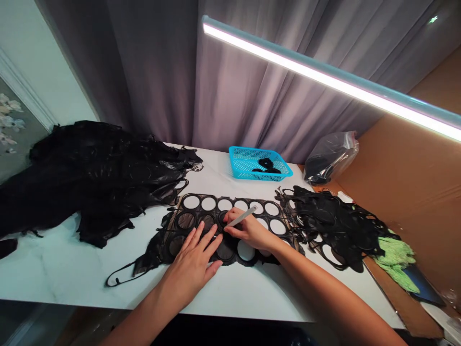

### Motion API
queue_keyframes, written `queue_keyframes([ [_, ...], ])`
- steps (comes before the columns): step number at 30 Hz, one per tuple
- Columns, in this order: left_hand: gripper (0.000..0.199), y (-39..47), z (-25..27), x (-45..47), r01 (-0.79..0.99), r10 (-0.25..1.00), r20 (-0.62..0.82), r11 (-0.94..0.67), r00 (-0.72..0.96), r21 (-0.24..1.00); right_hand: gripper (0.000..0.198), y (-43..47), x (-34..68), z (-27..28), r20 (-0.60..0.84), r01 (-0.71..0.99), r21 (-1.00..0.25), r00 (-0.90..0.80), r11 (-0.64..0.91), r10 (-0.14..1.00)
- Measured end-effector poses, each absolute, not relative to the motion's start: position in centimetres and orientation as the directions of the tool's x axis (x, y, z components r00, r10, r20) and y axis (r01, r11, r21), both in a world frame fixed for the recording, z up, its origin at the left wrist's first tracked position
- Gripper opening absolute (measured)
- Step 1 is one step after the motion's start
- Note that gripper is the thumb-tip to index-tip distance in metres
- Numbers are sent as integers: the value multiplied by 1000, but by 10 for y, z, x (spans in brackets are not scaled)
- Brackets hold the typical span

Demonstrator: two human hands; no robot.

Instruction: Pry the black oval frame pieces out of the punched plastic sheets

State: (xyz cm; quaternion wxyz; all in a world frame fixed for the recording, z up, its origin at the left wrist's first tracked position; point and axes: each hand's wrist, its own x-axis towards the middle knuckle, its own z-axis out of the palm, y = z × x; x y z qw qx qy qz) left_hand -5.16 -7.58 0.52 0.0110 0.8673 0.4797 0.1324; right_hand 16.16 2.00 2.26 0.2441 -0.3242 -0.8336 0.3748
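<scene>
A black sheet (226,251) with rows of ring-edged circles lies flat on the white table. Some circles are cut through and show white; others are still filled with dark film. My left hand (192,259) rests palm down on the sheet's near left part, fingers stretched and apart. Close to its fingertips, my right hand (250,230) pinches a slim grey, blade-like tool (244,216) that slants up to the right. The tool's working end is hidden by my fingers, over a circle in the middle row.
Behind the sheet stands a blue basket (236,170) with several black rings. A large heap of black sheets (118,168) covers the left; black ring-holed scraps (331,221) pile up at right. Beyond are a clear bag (331,156) and green cloth (395,257). A lamp (324,81) hangs above.
</scene>
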Motion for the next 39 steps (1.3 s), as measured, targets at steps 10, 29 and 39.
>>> queue_keyframes([
  [10,52,-76,2,-52,822,836,231,-539,497,184,10,8,156,28,217,463,-549,-725,696,654],
  [29,53,-75,-3,-59,828,839,242,-532,487,176,34,58,289,55,231,245,-957,324,154,918],
  [39,50,14,87,-69,747,626,497,-661,601,-71,32,-66,368,81,510,844,-528,226,95,830],
])
